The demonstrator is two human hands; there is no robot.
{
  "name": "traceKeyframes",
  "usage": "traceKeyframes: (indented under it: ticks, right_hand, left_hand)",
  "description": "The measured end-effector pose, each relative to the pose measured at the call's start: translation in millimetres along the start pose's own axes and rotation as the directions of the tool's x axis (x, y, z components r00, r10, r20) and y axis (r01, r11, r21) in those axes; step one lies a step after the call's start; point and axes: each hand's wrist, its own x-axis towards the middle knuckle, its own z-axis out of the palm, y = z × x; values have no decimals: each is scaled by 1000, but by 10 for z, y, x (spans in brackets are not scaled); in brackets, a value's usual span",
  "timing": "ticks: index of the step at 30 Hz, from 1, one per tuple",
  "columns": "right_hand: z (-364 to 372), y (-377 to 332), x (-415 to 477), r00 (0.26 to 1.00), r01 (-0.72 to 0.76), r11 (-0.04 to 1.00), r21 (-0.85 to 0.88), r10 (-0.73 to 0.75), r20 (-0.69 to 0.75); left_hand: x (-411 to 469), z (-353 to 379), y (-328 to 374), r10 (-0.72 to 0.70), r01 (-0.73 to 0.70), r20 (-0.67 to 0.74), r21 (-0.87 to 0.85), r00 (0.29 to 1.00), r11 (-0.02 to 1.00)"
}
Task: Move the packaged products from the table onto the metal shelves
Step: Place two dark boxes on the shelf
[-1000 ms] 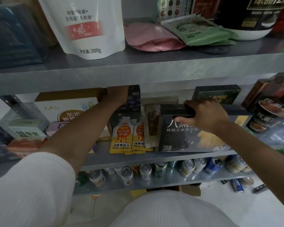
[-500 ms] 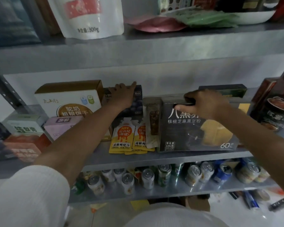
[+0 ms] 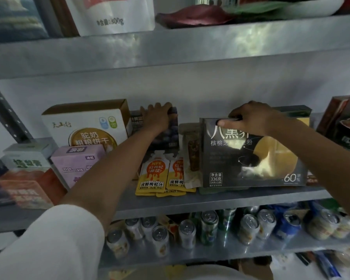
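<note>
A large black box with a yellow patch stands upright on the middle metal shelf. My right hand grips its top edge, thumb on the front face and fingers curled over the top. My left hand grips the top of a dark blueberry-print box standing further back on the same shelf. In front of that box lie two yellow juice pouches. A clear snack bag leans between the two boxes.
To the left stand a white biscuit box, a lilac box and an orange box. Dark packs fill the right end. Several drink cans line the lower shelf. The upper shelf carries a white pouch.
The view tilted down and moved closer, so the middle shelf sits lower in frame. Both hands stay on the tops of their boxes; the left hand's fingers curl more over the blueberry box.
</note>
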Motion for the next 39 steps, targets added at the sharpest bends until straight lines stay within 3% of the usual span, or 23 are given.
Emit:
traceKeyframes:
  ticks: [5, 14, 17, 20, 22, 24, 29, 32, 33, 35, 37, 39]
  right_hand:
    - [51, 43, 55, 1000, 5, 1000, 9, -5, 4]
    - [-15, -13, 13, 999, -14, 1000, -10, 14, 47]
    - [-27, -30, -84, 1000, 15, 999, -41, -14, 5]
    - [-34, -39, -220, 999, 13, 991, -133, -20, -47]
    - [-39, -65, -304, 996, 14, 984, -178, -29, -82]
    - [-19, -75, -373, 991, 19, 982, -188, -43, -125]
    - [35, -58, -558, 979, 21, 986, -167, -54, -196]
    - [39, 9, -698, 900, 5, 993, -115, -55, -433]
    - [65, 50, -775, 852, -48, 997, -66, 6, -524]
    - [175, 139, -1019, 717, -235, 960, 150, 276, -640]
    - [336, 224, -1363, 548, -347, 800, 490, 596, -586]
    - [464, 283, -1688, 487, -347, 637, 688, 749, -448]
  left_hand:
    - [-17, -131, -173, 5, -4, 73, -18, 997, 1000]
    - [-195, -176, -241, 36, -35, 51, -31, 998, 999]
    - [-335, -322, -132, 71, -65, 20, -212, 997, 975]
    - [-754, -448, 197, 201, -147, 25, -595, 979, 790]
    - [-1102, -415, 459, 315, -50, 193, -779, 929, 625]
    - [-1325, -293, 688, 359, 36, 258, -852, 897, 522]
    - [-1576, -118, 1144, 107, 75, 124, -923, 986, 378]
    - [-1672, -182, 1304, 34, -28, -17, -937, 999, 349]
    - [-1683, -182, 1326, 24, -46, -41, -943, 999, 328]
    - [-1681, -167, 1359, -18, 11, 6, -963, 1000, 269]
    - [-1704, -186, 1418, -28, 94, 90, -966, 996, 240]
    - [-1759, -245, 1529, 24, 98, 106, -972, 994, 213]
